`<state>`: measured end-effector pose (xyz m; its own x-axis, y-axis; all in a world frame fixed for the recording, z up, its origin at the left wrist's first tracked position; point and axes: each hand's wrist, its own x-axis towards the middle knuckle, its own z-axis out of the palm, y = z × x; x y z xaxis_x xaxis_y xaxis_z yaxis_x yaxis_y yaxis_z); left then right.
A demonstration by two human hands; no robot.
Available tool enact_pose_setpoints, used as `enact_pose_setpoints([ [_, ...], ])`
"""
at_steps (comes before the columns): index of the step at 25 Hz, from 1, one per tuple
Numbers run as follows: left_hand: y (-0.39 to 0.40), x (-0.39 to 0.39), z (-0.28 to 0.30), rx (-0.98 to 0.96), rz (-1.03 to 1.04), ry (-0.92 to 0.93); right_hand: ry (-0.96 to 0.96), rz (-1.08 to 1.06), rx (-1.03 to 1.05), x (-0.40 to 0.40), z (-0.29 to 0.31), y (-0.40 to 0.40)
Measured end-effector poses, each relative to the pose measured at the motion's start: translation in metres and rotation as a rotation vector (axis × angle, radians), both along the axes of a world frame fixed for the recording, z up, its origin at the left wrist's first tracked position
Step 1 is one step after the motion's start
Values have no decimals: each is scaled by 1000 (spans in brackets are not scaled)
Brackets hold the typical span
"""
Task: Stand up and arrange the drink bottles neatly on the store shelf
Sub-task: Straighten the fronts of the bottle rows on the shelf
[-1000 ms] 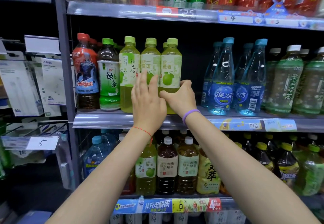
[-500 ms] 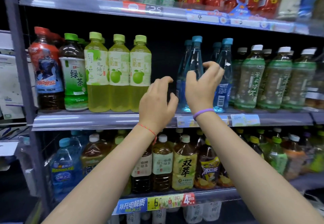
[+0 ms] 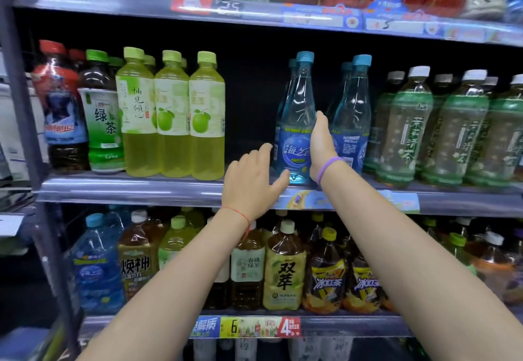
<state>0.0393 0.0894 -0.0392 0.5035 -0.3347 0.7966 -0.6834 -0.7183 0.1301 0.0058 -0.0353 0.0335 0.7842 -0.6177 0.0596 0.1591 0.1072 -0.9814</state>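
Mid-frame on the shelf, our right hand grips the blue bottle; our left hand, fingers spread, touches its base.

My right hand grips the blue bottle on the middle shelf; my left hand, fingers spread, reaches in at its seven o'clock.

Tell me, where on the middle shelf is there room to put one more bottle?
There is one bare patch on the middle shelf: the dark gap between the yellow-green bottles and the blue bottles. The left hand reaches in at its right edge. Everywhere else is crowded: bottles stand side by side to the left, and right of the blue ones the green tea bottles stand in a tight row.
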Motion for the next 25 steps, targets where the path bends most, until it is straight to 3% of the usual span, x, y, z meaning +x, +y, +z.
enact_pose_setpoints([
  [3, 3, -5, 6, -84, -108, 165, -31, 35, -32, 9, -6, -8],
  [9, -19, 0, 60, -587, -584, 830, -30, 131, -60, 3, -1, 10],
  [15, -23, 17, 56, -701, -644, 881, -68, 162, -32, 16, -5, 21],
  [19, -23, 13, 58, -704, -590, 881, -13, 140, -140, -9, 5, 26],
  [21, -26, 4, 57, -728, -471, 745, -125, -17, -374, -24, 11, 21],
  [23, -28, -17, 56, -753, -390, 259, -446, -303, -689, -42, 15, 11],
  [25, -40, -37, 56, -641, -425, -194, -665, -548, -897, -49, 14, -16],
])
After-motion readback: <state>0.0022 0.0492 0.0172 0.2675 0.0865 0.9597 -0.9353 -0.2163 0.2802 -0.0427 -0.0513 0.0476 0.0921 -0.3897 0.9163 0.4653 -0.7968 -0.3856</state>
